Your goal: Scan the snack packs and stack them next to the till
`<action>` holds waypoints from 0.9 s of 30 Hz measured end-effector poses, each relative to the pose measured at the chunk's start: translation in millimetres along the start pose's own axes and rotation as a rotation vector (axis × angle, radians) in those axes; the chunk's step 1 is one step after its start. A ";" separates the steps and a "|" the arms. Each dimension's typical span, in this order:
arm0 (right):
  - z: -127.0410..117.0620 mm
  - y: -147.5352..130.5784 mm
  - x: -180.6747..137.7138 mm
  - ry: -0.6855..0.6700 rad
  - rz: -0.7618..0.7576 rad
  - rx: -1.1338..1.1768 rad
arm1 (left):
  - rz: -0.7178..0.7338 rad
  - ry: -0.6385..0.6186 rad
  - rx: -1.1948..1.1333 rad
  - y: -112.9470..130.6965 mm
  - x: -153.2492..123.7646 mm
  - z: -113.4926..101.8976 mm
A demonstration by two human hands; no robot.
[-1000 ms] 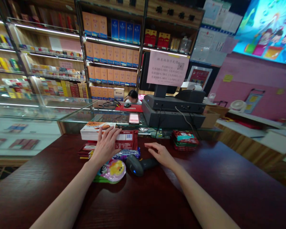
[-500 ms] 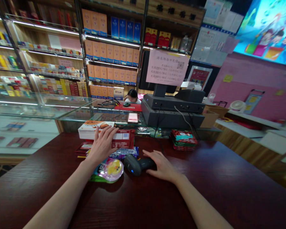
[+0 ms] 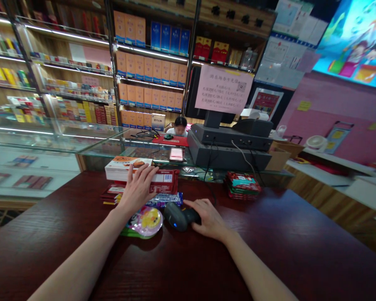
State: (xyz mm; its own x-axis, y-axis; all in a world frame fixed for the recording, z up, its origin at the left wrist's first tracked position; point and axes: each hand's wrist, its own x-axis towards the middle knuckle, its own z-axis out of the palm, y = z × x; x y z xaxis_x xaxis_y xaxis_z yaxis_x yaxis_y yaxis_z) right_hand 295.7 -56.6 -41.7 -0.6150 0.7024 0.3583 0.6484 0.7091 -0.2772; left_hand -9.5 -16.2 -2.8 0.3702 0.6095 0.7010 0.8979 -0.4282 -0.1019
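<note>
My left hand lies flat with fingers spread on a red snack packet, its fingertips against a white and orange box stacked there. Below it are a purple wrapped bar and a round pink and yellow toy pack. My right hand curls around the handle of a dark barcode scanner lying on the dark wooden counter.
A stack of red and teal packets sits to the right. Behind stand a black register with a monitor and pink notice, a glass showcase, shelves of boxed goods, and a person seated behind the counter.
My right hand slid left from the counter and closed around the scanner's handle. My left hand stayed on the packets.
</note>
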 end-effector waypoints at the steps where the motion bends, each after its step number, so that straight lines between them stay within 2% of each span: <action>1: -1.3 0.4 0.1 0.018 0.009 0.012 | 0.000 0.001 0.001 0.0 -0.1 0.5; 6: -9.6 6.7 1.0 0.155 0.058 0.052 | -0.005 0.008 0.006 -0.6 -1.4 1.8; 10: -16.9 8.7 1.7 0.207 0.075 0.036 | -0.019 0.012 0.006 1.8 -1.4 1.0; 18: -28.4 3.2 3.5 0.219 0.106 -0.020 | -0.047 0.018 0.029 5.0 -0.4 -0.4; 27: -27.7 -5.3 5.7 0.162 0.108 -0.024 | -0.053 -0.004 0.018 5.0 -0.1 -1.4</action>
State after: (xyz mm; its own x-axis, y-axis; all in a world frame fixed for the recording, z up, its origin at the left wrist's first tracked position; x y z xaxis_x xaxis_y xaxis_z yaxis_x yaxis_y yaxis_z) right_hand 301.2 -58.1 -13.4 -0.4619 0.7541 0.4669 0.7184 0.6268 -0.3017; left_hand -5.4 -19.4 -2.4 0.3227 0.6341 0.7026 0.9206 -0.3828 -0.0774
